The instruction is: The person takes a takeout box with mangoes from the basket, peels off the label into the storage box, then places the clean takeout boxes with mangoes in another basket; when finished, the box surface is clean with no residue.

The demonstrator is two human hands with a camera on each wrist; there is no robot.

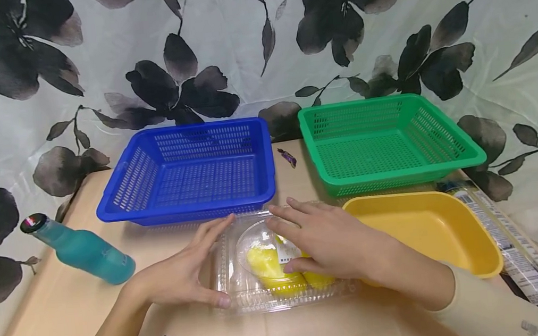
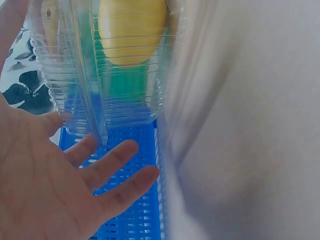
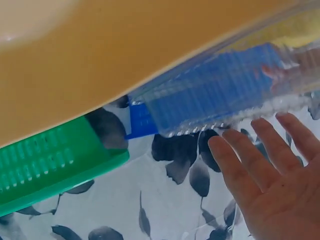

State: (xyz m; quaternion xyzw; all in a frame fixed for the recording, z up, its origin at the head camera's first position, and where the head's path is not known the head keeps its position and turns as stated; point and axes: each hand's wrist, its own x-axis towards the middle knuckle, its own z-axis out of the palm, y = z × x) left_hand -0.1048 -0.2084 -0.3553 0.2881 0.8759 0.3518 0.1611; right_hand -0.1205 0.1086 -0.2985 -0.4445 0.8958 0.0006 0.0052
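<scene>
A clear plastic clamshell box (image 1: 232, 270) lies closed on the table, with smooth, rounded yellow things (image 1: 270, 269) inside it. A white label (image 1: 287, 250) shows on the box, partly covered by fingers. My left hand (image 1: 182, 274) is at its left side, thumb and fingers spread apart along the edge. Over the right part of the lid lies my right hand (image 1: 335, 239), its fingers extended and hiding some of the contents. In the left wrist view one yellow oval (image 2: 132, 32) shows through the ridged plastic wall, above the loosely spread fingers.
Behind the box stand a blue basket (image 1: 205, 211) and a green basket (image 1: 408, 172), with a small purple wrapper (image 1: 287, 157) between them. A yellow tray (image 1: 428, 229) sits to the right, beside a long printed package (image 1: 522, 258). At left a teal bottle (image 1: 89, 256) lies tilted.
</scene>
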